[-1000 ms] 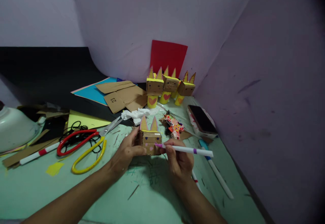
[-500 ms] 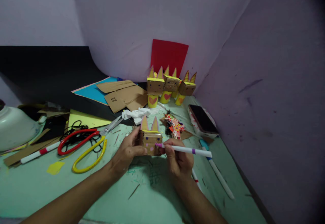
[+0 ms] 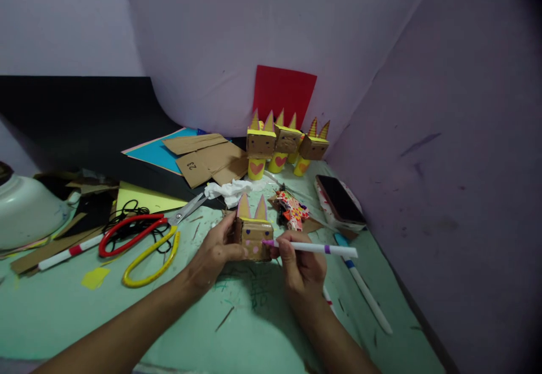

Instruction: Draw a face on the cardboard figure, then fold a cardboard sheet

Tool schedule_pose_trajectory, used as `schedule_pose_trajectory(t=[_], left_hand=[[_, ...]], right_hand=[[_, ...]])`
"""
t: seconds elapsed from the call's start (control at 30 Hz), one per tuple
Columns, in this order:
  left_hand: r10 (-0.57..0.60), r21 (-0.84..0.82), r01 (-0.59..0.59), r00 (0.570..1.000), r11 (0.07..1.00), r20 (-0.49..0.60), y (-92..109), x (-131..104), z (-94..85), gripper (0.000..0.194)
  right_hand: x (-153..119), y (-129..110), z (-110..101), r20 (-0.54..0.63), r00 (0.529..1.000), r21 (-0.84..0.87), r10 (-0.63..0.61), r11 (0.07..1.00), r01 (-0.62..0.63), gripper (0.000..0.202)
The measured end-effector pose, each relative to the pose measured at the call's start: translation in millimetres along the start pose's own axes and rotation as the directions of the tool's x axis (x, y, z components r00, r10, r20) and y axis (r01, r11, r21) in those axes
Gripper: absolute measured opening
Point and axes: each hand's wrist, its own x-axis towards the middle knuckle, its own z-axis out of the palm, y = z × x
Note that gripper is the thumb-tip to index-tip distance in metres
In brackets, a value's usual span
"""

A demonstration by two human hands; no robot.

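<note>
A small cardboard box head (image 3: 259, 233) with two pointed ears, a yellow top strip, dark blue eyes and pink dots is held upright above the green table. My left hand (image 3: 218, 251) grips its left side, the thumb lying across the lower front. In my right hand (image 3: 301, 261) is a white felt-tip pen (image 3: 328, 248) with a purple band, pinched near its purple tip. That tip touches or nearly touches the right part of the box's front, by the pink dots.
Scissors (image 3: 158, 244) with red and yellow handles lie left, beside black cord and a red-banded marker (image 3: 71, 253). Several finished cardboard figures (image 3: 261, 145) stand at the back before a red sheet (image 3: 284, 94). A phone (image 3: 340, 200) and a blue-banded marker (image 3: 368, 295) lie right.
The whole view has shifted slightly, moving everything a little to the right. Both hands keep their grips, and the pen tip stays at the right side of the box's front.
</note>
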Motion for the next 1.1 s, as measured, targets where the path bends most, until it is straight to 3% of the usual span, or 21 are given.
schedule_pose_trajectory(t=[0.17, 0.33, 0.63, 1.1], left_hand=[[-0.003, 0.01, 0.003, 1.0, 1.0, 0.019, -2, -1, 1.0, 0.07], [0.009, -0.002, -0.009, 1.0, 1.0, 0.019, -4, 1, 0.6, 0.074], [0.016, 0.02, -0.016, 1.0, 1.0, 0.0, -3, 2, 0.6, 0.069], [0.013, 0.028, -0.013, 1.0, 1.0, -0.002, -1, 1, 2.2, 0.068]], right_hand=[[-1, -7, 3, -0.047, 0.999, 0.054, -0.01, 0.998, 0.012, 0.014], [-1, -11, 10, 0.031, 0.999, 0.128, -0.012, 0.992, 0.008, 0.011], [-2, -5, 12, 0.053, 0.999, 0.178, 0.0, 0.984, -0.009, 0.013], [-3, -5, 11, 0.053, 0.998, 0.154, 0.021, 0.988, -0.029, 0.013]])
